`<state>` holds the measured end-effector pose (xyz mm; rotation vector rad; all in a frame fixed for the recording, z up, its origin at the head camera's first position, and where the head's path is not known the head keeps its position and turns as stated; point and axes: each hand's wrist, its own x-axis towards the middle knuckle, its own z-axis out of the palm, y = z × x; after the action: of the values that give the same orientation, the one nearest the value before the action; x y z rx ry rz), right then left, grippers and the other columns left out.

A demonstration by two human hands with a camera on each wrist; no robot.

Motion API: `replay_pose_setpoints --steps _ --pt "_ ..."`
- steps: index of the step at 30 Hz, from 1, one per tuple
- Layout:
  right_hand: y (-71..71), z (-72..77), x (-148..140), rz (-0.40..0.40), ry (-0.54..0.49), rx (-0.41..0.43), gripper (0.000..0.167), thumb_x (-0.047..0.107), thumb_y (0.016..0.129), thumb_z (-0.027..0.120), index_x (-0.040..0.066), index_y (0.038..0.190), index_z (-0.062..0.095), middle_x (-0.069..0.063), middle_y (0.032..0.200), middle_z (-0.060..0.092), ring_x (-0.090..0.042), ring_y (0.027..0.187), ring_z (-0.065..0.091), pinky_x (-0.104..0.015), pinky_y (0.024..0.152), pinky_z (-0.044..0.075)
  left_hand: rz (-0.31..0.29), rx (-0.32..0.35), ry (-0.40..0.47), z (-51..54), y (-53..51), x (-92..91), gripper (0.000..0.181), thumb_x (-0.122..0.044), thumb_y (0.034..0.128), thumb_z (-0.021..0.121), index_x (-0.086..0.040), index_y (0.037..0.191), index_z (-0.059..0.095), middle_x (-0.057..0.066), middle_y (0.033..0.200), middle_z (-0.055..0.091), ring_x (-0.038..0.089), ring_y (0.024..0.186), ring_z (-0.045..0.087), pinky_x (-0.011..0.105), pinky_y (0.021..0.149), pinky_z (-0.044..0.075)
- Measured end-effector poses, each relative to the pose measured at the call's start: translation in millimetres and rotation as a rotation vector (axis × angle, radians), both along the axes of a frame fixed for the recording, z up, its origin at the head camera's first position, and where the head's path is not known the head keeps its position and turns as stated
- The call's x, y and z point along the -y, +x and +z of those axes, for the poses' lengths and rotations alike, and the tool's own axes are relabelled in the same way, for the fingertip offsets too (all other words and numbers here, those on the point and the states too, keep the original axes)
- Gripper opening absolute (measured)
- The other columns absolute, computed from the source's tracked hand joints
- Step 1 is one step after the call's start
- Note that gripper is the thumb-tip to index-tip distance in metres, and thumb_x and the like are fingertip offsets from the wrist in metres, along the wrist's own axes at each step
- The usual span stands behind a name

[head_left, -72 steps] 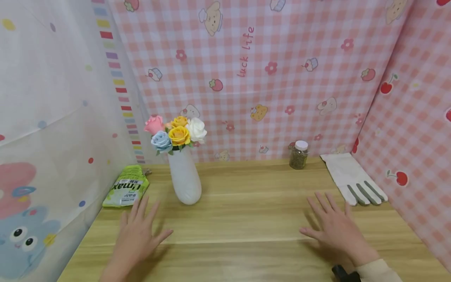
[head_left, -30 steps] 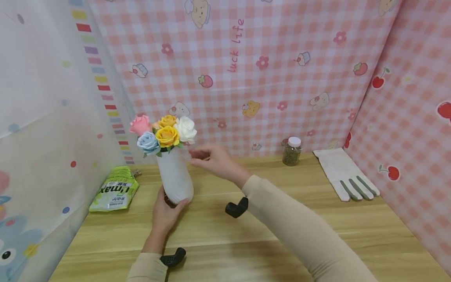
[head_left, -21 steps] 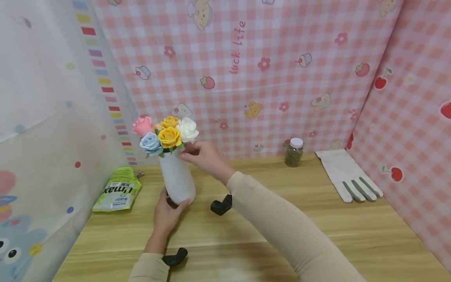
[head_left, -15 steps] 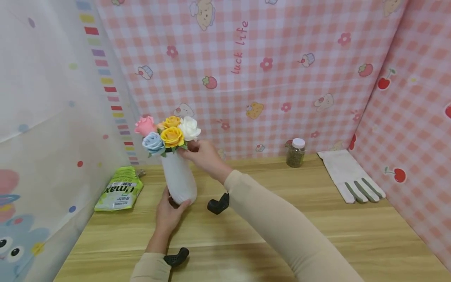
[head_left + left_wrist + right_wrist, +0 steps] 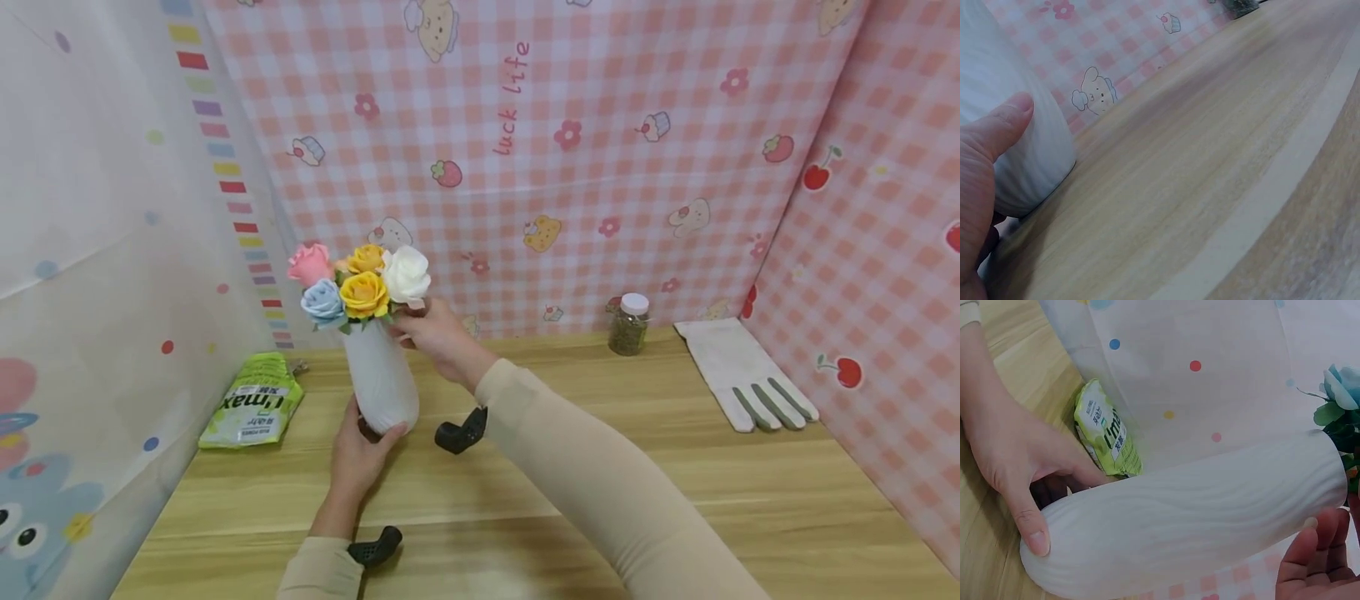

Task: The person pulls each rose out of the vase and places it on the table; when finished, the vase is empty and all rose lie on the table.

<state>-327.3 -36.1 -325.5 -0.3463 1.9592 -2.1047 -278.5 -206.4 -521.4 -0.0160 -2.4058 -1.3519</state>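
Note:
A white ribbed vase [image 5: 378, 379] stands on the wooden table with pink, blue, yellow and white artificial roses in its mouth. My left hand [image 5: 356, 454] grips its base, thumb across the front, as the left wrist view shows with the thumb [image 5: 1007, 122] on the vase wall. At the vase's mouth my right hand [image 5: 446, 337] has curled fingers just beneath the white rose [image 5: 407, 275], pinching it below the bloom. In the right wrist view the right fingertips [image 5: 1300, 550] are beside the rim; the stem is mostly hidden there.
A green bag [image 5: 255, 402] lies left of the vase. A small jar with a white lid [image 5: 630, 325] stands at the back right, and a white glove with grey stripes [image 5: 742, 371] lies near the right wall. Patterned cloth [image 5: 637, 183] hangs behind.
Both hands came from lying spread over the table to the vase: left to its base, right up to its mouth. The white rose has shifted slightly right, away from the yellow ones.

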Motion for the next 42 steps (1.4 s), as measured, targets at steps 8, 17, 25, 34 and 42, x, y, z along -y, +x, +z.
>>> replay_pose_setpoints --steps 8,17,25,34,42 --pt "-3.8 -0.8 3.2 -0.075 -0.007 -0.011 0.030 0.007 0.090 0.064 0.010 0.120 0.062 0.003 0.102 0.064 -0.013 0.088 0.057 -0.033 0.082 0.052 -0.005 0.005 -0.001 -1.4 0.1 1.8 0.092 -0.039 0.0780 0.080 -0.010 0.149 0.028 0.016 0.133 0.051 0.030 0.112 0.055 0.044 0.090 0.047" --pt "-5.5 4.1 6.8 -0.123 -0.170 -0.011 0.032 0.000 0.092 0.061 0.008 0.123 0.059 -0.004 0.108 0.064 -0.016 0.094 0.060 -0.038 0.090 0.051 -0.025 0.022 0.004 0.0 -0.5 1.5 0.094 -0.045 0.0795 0.076 -0.013 0.151 0.024 0.015 0.139 0.046 0.030 0.119 0.051 0.045 0.096 0.043" --pt "-10.3 12.1 5.0 -0.128 -0.353 -0.069 0.030 0.004 0.093 0.061 0.005 0.123 0.060 -0.005 0.118 0.065 -0.016 0.098 0.063 -0.031 0.086 0.053 -0.041 0.032 -0.015 0.1 1.0 0.9 0.095 -0.045 0.0818 0.074 -0.012 0.152 0.020 0.018 0.141 0.044 0.033 0.125 0.047 0.047 0.101 0.040" --pt "-12.3 16.8 -6.8 -0.077 -0.467 -0.078 0.024 0.009 0.093 0.062 0.004 0.116 0.063 -0.007 0.092 0.066 -0.018 0.085 0.063 -0.048 0.097 0.045 -0.061 0.037 -0.002 3.0 2.5 1.4 0.093 -0.041 0.0833 0.074 -0.013 0.152 0.019 0.018 0.143 0.041 0.032 0.130 0.042 0.047 0.105 0.036" --pt "-13.4 17.3 -7.1 -0.044 -0.350 -0.059 0.017 0.016 0.097 0.058 0.009 0.112 0.059 -0.007 0.098 0.067 -0.015 0.081 0.062 -0.029 0.079 0.052 -0.052 0.055 -0.019 3.5 3.9 0.2 0.094 -0.042 0.0839 0.073 -0.013 0.153 0.017 0.019 0.145 0.040 0.033 0.131 0.042 0.047 0.106 0.036"
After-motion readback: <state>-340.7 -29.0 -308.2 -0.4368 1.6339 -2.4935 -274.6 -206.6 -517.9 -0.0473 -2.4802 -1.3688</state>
